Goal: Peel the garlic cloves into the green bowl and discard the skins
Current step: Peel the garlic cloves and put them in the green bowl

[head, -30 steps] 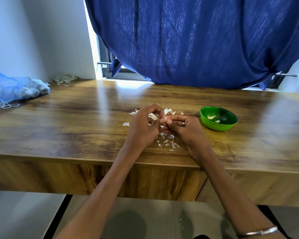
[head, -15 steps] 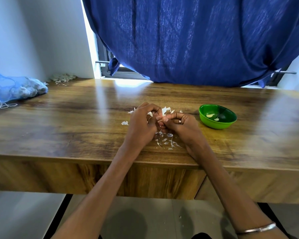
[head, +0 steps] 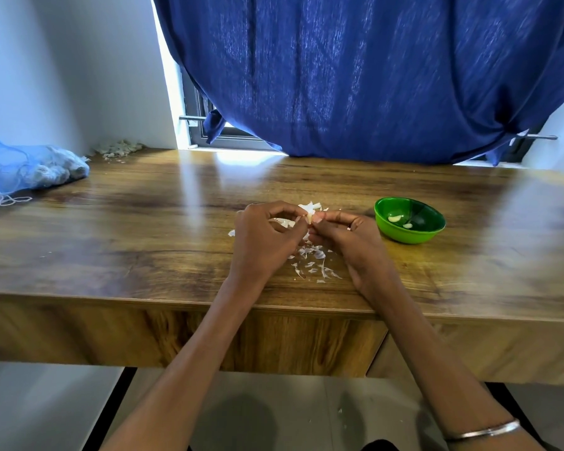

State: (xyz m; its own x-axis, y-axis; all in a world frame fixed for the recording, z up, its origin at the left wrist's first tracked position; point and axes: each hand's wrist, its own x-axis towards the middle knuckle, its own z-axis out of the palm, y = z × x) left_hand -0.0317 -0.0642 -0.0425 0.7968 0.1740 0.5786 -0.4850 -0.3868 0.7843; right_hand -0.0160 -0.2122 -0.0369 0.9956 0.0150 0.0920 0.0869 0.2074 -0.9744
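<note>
I see both hands meeting over the middle of the wooden counter [head: 144, 242], left hand [head: 264, 242] and right hand [head: 349, 242] each with fingers curled and pinched together on one small garlic clove [head: 310, 218] held between their tips. Loose white skins [head: 313, 263] lie scattered on the counter under and just behind the hands, and the green bowl [head: 409, 220] sits just right of the right hand with two peeled cloves [head: 395, 218] inside. A blue mesh bag [head: 30, 167] lies at the far left, with a pile of skins in the back corner near it.
</note>
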